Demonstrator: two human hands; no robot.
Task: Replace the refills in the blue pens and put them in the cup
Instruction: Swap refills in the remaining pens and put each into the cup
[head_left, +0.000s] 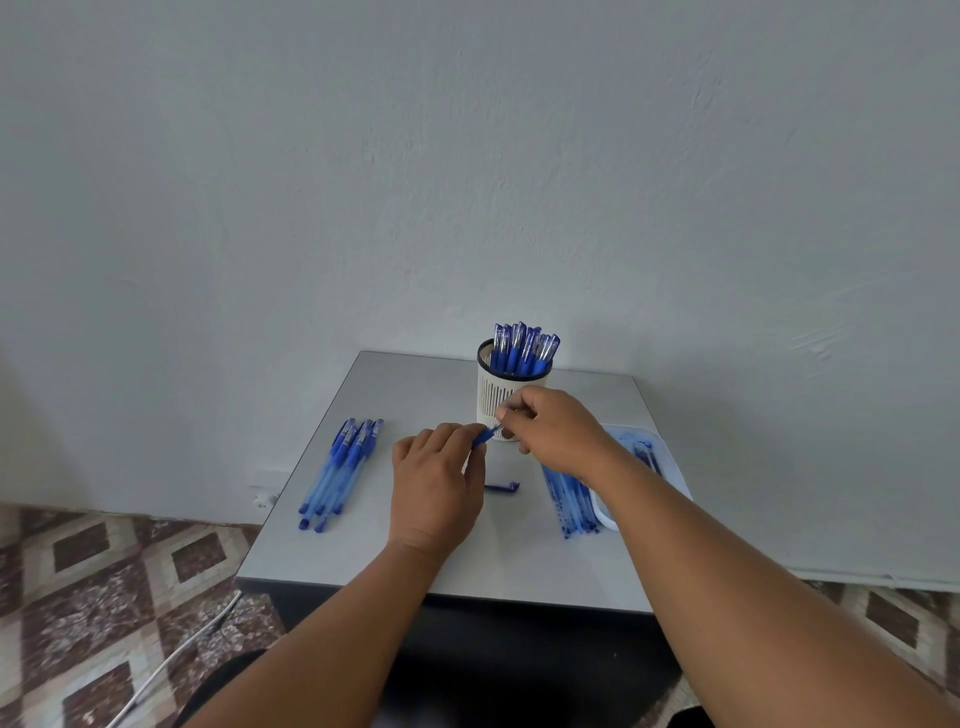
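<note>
A white slotted cup (506, 389) with a black rim stands at the back of the grey table (405, 551), holding several capped blue pens (524, 348). My left hand (439, 483) grips a blue pen (484, 436) in front of the cup. My right hand (556, 428) pinches that pen's tip end with thumb and fingers. A loose blue pen cap (502, 487) lies on the table just right of my left hand. Most of the held pen is hidden inside my left fist.
A pile of several blue pens (340, 473) lies at the table's left. Several refills (571, 504) lie at the right, partly under my right forearm, beside a white tray (665, 462). A white cable (176, 654) runs over the tiled floor.
</note>
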